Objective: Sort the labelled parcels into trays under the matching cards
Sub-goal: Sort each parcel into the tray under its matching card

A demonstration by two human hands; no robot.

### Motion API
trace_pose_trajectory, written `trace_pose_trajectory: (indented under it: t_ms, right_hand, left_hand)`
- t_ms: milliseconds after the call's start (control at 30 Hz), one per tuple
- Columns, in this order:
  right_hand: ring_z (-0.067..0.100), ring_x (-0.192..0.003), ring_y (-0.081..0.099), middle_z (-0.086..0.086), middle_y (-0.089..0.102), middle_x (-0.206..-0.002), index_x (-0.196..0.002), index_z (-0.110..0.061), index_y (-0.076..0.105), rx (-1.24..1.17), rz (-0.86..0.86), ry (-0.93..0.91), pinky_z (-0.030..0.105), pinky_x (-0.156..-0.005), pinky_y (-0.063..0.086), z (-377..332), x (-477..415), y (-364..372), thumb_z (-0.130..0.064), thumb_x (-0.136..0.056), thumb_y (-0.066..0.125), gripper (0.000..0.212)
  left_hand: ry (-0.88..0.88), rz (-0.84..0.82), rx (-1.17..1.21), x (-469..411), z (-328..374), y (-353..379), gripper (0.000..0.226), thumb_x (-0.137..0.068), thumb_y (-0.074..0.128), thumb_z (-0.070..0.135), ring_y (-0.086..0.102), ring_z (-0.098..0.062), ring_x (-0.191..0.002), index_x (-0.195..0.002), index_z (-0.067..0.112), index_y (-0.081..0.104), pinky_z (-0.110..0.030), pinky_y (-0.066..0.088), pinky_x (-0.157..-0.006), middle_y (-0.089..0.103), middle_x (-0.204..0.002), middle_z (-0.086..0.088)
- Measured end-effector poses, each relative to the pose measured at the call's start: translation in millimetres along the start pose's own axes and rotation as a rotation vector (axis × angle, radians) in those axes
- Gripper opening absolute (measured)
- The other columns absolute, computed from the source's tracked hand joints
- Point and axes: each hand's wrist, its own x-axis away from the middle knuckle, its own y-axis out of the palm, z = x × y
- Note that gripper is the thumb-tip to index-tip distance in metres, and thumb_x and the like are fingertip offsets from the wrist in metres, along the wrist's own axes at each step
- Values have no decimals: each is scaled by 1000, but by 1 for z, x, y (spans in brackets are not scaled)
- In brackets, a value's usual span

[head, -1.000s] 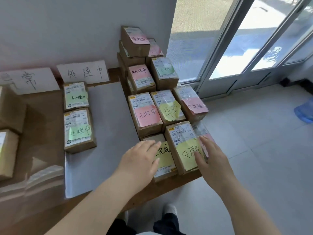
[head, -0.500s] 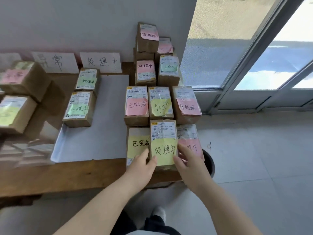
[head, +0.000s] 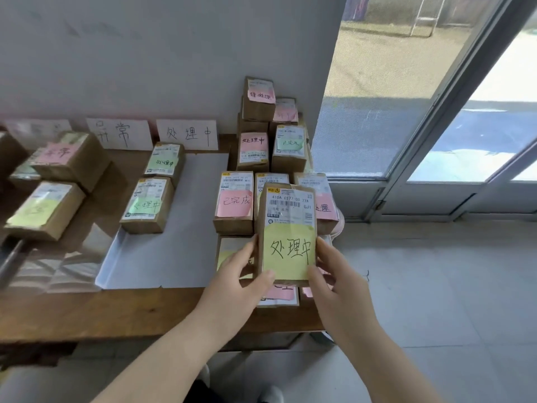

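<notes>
**Q:** State the location of the parcel (head: 286, 216) and the grip condition.

**A:** The parcel is held clear of the pile (head: 235, 199) at the right end of the table (head: 116, 312). Its labelled face is towards the camera. The left hand (head: 241, 277) grips the left long edge, with the thumb on the lower front face. The right hand (head: 337, 283) grips the right long edge in the same way. The fingers behind the box cannot be seen.

**Q:** Where is the destination?

**A:** The yellow note (head: 289, 251) carries the same characters as the card (head: 187, 135), which is at 10 o'clock from the parcel. The white tray (head: 186, 251) below that card is at 9 o'clock. Two green-noted parcels (head: 146, 203) already lie in its left part.

**Q:** What are the expected handling properties?

**A:** This is a judgement only.
- The box is cardboard and appears stiff, so it should not sag.
- A grip by thumbs and fingers alone suggests low weight.
- The printed label looks glossy, as if under tape, and may be slippery.
- The yellow note is paper and may peel or crease.

**Q:** What is the recommended hold?

**A:** Hold the bare cardboard of the two long edges. Keep the thumbs off the note where possible. One hand across the short width is probably sufficient.
</notes>
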Motion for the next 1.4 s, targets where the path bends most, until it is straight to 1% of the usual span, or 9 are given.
trace_pose_trajectory:
  t_ms: [100, 367, 500, 633, 733, 900, 1033, 1200, 1400]
  right_hand:
    - [-11, -103, 54, -32, 55, -112, -137, -33, 44, -8, -14, -18, 15, -79, 51, -5, -3, -3, -17, -95, 49, 45]
    - [-15, -100, 54, -35, 56, -105, -136, -37, 44, 8, -118, -83, 13, -80, 51, -34, -42, 6, -19, -95, 50, 44]
    - [-17, -95, 56, -29, 57, -108, -134, -42, 39, 20, -204, -113, 13, -79, 52, -63, -77, 23, -19, -97, 48, 44]
    - [-9, -104, 52, -26, 52, -116, -142, -36, 35, 131, -220, -170, 10, -82, 43, -92, -117, 45, -28, -97, 47, 48]
    - [6, -116, 53, -18, 52, -129, -143, -32, 36, 142, -226, -134, 23, -94, 45, -111, -157, 60, -35, -95, 50, 50]
    - [17, -129, 45, 2, 47, -141, -145, -18, 34, 176, -59, -43, 38, -107, 38, -123, -261, 91, -38, -93, 53, 59]
    - [17, -102, 49, -1, 47, -119, -132, -11, 45, 289, 94, 5, 28, -73, 42, -124, -343, 117, -42, -88, 53, 54]
    - [23, -144, 14, 5, 9, -158, -151, -15, 9, 420, 243, 147, 41, -109, 30, -130, -395, 135, -48, -86, 59, 88]
    - [24, -146, 6, 9, 6, -158, -151, -21, 2, 385, 315, 288, 43, -112, 24, -129, -425, 148, -52, -77, 68, 104]
  left_hand:
    - [-10, -4, 125, -6, 3, -6, 44, -91, 57, 38, 42, 25, -98, -115, 63, 31, 2, 37, -74, 43, -110, 45]
    - [-23, 80, 290, -26, 2, -34, 42, -88, 63, 32, 59, 2, -108, -123, 51, 48, -25, 49, -93, 64, -109, 29]
    - [-15, 108, 399, -51, 2, -63, 40, -89, 62, 28, 64, 5, -96, -121, 49, 50, -16, 53, -70, 68, -105, 23]
    - [-13, 115, 451, -87, -2, -99, 46, -85, 69, 31, 62, -5, -109, -124, 47, 51, -35, 46, -99, 69, -112, 14]
    - [-29, 107, 505, -117, -7, -127, 60, -68, 75, 43, 60, -12, -114, -123, 49, 52, -43, 37, -107, 69, -114, 8]
    - [-78, 85, 601, -166, -21, -167, 68, -61, 84, 39, 58, -16, -118, -122, 45, 54, -43, 33, -110, 69, -116, 4]
    - [-108, 97, 691, -203, -29, -191, 76, -65, 73, 24, 62, -15, -112, -137, 27, 48, -43, 36, -109, 70, -114, 2]
    - [-130, 77, 753, -238, -33, -212, 73, -67, 68, 20, 64, -18, -109, -136, 25, 47, -42, 41, -105, 71, -110, 1]
    - [-121, 77, 783, -263, -35, -227, 69, -68, 66, 18, 68, -10, -97, -135, 25, 47, -32, 48, -91, 72, -106, 2]
